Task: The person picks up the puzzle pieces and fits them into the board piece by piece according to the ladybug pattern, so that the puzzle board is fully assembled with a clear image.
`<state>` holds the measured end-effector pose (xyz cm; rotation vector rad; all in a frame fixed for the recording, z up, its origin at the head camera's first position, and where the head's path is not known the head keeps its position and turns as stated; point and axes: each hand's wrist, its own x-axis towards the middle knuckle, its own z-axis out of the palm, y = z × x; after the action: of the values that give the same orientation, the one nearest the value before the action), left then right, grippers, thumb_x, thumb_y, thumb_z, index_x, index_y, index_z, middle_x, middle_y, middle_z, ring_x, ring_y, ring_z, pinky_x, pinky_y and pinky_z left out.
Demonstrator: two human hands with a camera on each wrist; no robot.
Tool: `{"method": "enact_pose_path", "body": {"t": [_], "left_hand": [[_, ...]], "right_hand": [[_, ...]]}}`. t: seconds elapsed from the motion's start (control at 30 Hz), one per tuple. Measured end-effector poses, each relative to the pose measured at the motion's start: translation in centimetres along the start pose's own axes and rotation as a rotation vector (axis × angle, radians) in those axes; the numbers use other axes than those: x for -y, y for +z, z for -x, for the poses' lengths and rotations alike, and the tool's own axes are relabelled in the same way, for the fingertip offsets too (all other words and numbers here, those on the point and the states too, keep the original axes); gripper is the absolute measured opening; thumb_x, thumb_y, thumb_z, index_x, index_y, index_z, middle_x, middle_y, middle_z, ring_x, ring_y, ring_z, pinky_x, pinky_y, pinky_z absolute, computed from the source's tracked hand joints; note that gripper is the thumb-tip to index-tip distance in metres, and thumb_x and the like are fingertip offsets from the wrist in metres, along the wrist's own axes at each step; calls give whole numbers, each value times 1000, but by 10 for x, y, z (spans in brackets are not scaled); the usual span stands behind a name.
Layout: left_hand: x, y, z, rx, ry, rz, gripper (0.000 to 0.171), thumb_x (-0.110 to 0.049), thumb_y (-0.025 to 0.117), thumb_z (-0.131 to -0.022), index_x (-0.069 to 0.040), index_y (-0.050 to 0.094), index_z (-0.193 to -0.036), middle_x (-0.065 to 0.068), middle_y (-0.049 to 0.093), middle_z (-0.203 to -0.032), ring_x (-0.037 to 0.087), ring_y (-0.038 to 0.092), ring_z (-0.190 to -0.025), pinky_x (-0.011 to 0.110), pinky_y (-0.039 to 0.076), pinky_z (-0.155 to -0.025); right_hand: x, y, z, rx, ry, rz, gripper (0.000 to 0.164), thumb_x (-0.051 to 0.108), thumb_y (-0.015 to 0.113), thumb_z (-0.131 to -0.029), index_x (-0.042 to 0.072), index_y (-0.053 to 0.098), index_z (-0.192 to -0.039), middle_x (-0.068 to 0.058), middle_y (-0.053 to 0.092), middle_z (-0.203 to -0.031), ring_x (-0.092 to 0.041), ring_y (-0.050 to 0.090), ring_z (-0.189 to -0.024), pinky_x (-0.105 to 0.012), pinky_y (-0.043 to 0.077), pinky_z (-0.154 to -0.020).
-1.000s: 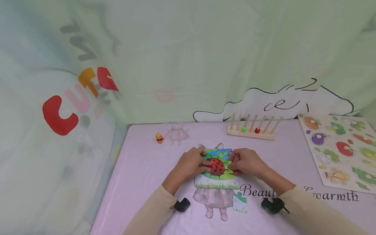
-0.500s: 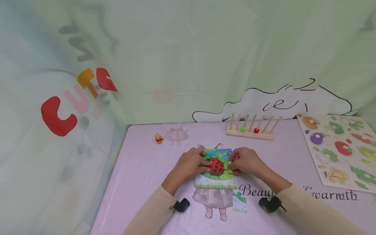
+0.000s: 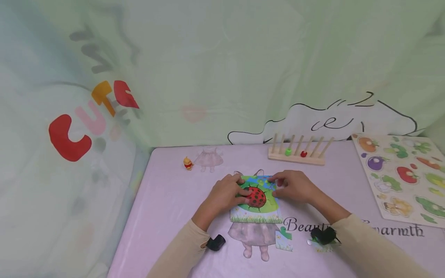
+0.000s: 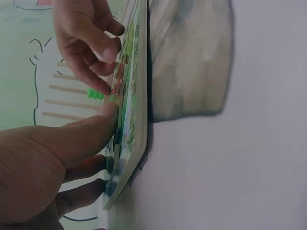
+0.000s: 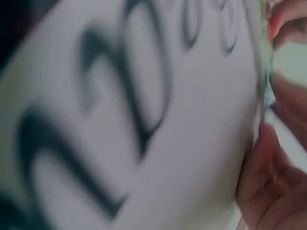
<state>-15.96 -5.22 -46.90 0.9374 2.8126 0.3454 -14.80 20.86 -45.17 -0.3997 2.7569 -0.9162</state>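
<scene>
A ladybug jigsaw puzzle (image 3: 259, 217) lies on the pink tablecloth, its picture facing up. My left hand (image 3: 224, 194) rests on its left side, with fingertips on the ladybug. Seen from the left wrist, the thumb of my left hand (image 4: 53, 153) lies along the puzzle face. My right hand (image 3: 293, 186) is at the upper right corner, finger and thumb apart, touching the puzzle; its fingers partly cover that corner. A loose puzzle piece (image 3: 284, 240) lies below the puzzle's lower right corner. Another loose piece (image 3: 325, 248) is partly hidden under the right wrist's black camera.
A wooden peg rack (image 3: 295, 157) with one green and one red bead stands at the back. A vegetable puzzle board (image 3: 393, 193) lies at the right. The small yellow bear figure (image 3: 188, 163) stands at back left. Cloth walls rise behind and left.
My right hand has moved up from the puzzle's right edge to its upper right corner, and finger and thumb have spread. More of the piece under the right wrist shows. My left hand stays put.
</scene>
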Motion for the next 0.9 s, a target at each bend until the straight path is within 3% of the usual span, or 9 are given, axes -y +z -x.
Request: {"method": "enact_pose_path", "body": {"t": [0.1, 0.23, 0.37, 0.53, 0.67, 0.9], "left_hand": [[-3, -1, 0, 8, -18, -14, 34, -48, 74, -90, -37, 74, -122, -4, 60, -135, 19, 56, -121, 41, 52, -87], [-15, -6, -1, 14, -62, -43, 34, -47, 74, -91, -36, 75, -123, -4, 59, -138, 20, 54, -125, 50, 49, -95], [-27, -4, -8, -6, -67, -60, 42, -51, 70, -94, -35, 69, -133, -4, 55, -147, 22, 52, -135, 59, 44, -104], [-32, 6, -18, -26, -78, -127, 45, -54, 65, -96, -41, 62, -139, -9, 57, -144, 20, 55, -128, 48, 50, -92], [-34, 8, -23, -31, -99, -165, 45, -58, 67, -93, -43, 64, -136, -11, 61, -136, 19, 58, -121, 48, 51, -89], [-33, 5, -28, -42, -118, -123, 48, -62, 70, -85, -49, 65, -131, -12, 61, -129, 17, 58, -111, 50, 48, -90]], "right_hand": [[-6, 0, 0, 40, -67, 8, 47, 19, 85, -81, 11, 74, -126, -2, 64, -90, -13, 51, -79, -27, 43, -67], [-7, -1, -2, 58, -53, -6, 50, 20, 86, -79, 11, 74, -126, -2, 64, -90, -13, 52, -81, -28, 44, -69], [-7, -1, -5, 58, -18, -17, 50, 20, 88, -77, 10, 75, -123, -2, 65, -89, -14, 54, -81, -29, 44, -70], [-7, 0, -6, 75, -2, -37, 49, 20, 89, -76, 9, 76, -122, -4, 64, -88, -15, 53, -80, -29, 44, -68], [-7, -1, -7, 79, 16, -24, 48, 23, 89, -77, 11, 76, -122, -2, 62, -85, -15, 51, -79, -29, 41, -68], [-3, -2, -11, 54, 74, 3, 47, 29, 89, -76, 10, 77, -117, -2, 63, -79, -17, 51, -79, -30, 39, -66]]}}
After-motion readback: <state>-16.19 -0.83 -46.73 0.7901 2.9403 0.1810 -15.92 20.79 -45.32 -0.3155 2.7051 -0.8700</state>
